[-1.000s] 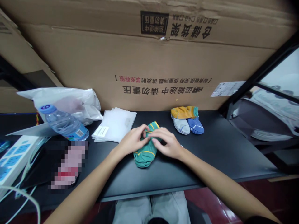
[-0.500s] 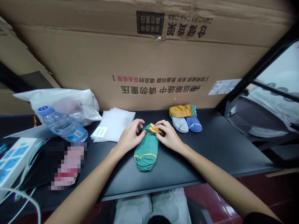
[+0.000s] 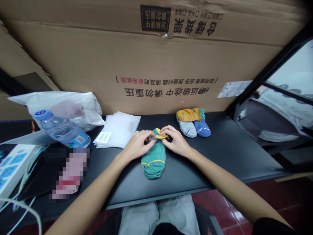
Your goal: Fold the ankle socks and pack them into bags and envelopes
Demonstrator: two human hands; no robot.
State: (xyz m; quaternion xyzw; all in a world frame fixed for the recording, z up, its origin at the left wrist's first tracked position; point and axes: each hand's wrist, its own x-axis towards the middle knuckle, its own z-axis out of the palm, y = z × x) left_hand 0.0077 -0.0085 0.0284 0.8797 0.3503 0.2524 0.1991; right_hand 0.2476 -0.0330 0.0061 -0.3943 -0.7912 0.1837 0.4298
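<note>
A pair of green socks (image 3: 154,159) with yellow stripes lies stacked on the black table (image 3: 220,156), toe toward me. My left hand (image 3: 137,145) pinches the left side of the yellow-edged cuff at the far end. My right hand (image 3: 176,141) pinches the right side of the same cuff, and both hands rest on the sock. Farther back to the right sit folded socks (image 3: 193,122): one yellow, one grey, one blue.
A stack of clear plastic bags (image 3: 118,130) lies left of my hands. Farther left are a water bottle (image 3: 61,130), a white plastic bag (image 3: 63,106), a power strip (image 3: 11,169) and cables. A big cardboard box (image 3: 156,58) stands as a wall behind the table.
My hands moved from covering the sock's middle to its far cuff and now pinch the yellow edge. The sock lies flatter and more stretched out.
</note>
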